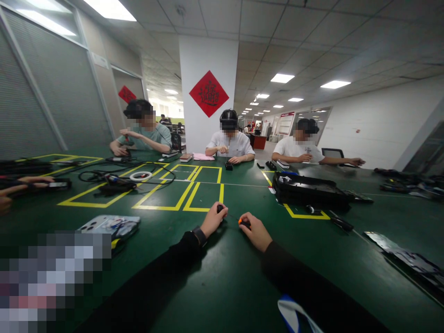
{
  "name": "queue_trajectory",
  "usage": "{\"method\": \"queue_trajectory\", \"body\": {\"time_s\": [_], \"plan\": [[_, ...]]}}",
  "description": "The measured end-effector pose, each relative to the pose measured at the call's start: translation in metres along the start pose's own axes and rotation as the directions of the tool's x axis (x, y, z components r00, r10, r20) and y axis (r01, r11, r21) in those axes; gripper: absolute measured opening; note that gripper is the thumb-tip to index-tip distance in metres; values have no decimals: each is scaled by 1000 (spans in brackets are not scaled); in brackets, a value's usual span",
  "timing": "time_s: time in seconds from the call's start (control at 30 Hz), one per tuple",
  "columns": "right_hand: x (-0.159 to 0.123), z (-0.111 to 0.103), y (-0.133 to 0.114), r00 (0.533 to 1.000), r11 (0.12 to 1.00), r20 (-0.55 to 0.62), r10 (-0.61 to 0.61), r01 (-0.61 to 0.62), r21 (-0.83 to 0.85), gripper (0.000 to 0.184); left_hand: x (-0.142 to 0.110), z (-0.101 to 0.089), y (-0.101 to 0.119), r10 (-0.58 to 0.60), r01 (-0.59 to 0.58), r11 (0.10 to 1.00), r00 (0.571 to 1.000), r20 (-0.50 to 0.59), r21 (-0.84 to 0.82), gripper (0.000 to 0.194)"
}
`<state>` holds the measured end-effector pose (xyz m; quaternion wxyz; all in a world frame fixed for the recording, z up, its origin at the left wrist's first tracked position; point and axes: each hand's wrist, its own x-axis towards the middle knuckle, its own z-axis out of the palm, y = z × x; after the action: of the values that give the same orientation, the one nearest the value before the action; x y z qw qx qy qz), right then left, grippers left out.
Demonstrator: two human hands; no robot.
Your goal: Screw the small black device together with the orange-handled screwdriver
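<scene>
Here, left hand [212,221] grips black piece [219,208], right hand [257,231] orange-black piece [244,224]

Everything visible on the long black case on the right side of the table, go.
The black case is a long, shallow, open-topped shell, looks like hard plastic, with raised walls and a dark interior. A small white item shows at its left end, too blurred to identify. It sits open side up on the green table, slightly angled, partly over yellow tape, beyond and to the right of the right hand. No hand touches it. Markings can't be made out.
</scene>
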<state>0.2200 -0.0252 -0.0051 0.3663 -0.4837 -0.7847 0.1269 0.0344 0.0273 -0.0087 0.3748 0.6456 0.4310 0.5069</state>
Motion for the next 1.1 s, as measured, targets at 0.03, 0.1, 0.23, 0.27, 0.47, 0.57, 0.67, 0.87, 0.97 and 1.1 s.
{"method": "queue_trajectory", "body": {"time_s": [0.03,0.1,0.23,0.27,0.47,0.57,0.67,0.87,0.97,1.1], "plan": [[0,0,-1,1000,1000,7,-6,6,-1,15,-5,-4,1,8,-8,1000,1000,10,4,23],[1,-1,-3,1000,999,7,-27,27,-23,13,-12,-11,4,17,-18,1000,999,32,18,24],[2,-4,-8,996,994,20,-83,84,-69,12,-19,-15,10,20,-22,998,999,29,53,23],[2,-4,-8,995,993,29,-91,92,-67,14,-20,-15,11,21,-23,998,999,25,58,22],[2,-3,-5,996,996,19,-84,84,-32,6,-18,-15,11,0,-1,998,1000,18,57,22],[2,-2,-3,998,998,9,-63,63,-4,11,-18,-15,12,8,-9,998,1000,11,65,21],[2,-2,-3,999,999,-3,-43,43,-16,12,-18,-15,12,26,-26,997,1000,2,71,19],[4,-2,-2,998,997,-6,-59,59,-58,23,-17,-14,10,12,-12,999,1000,15,45,19],[4,-2,-1,997,996,-18,-75,74,-44,13,-17,-13,10,-32,32,999,999,11,16,21],[2,-3,0,998,998,-34,-56,55,-11,11,-15,-13,9,-41,41,999,999,6,0,23]]}}
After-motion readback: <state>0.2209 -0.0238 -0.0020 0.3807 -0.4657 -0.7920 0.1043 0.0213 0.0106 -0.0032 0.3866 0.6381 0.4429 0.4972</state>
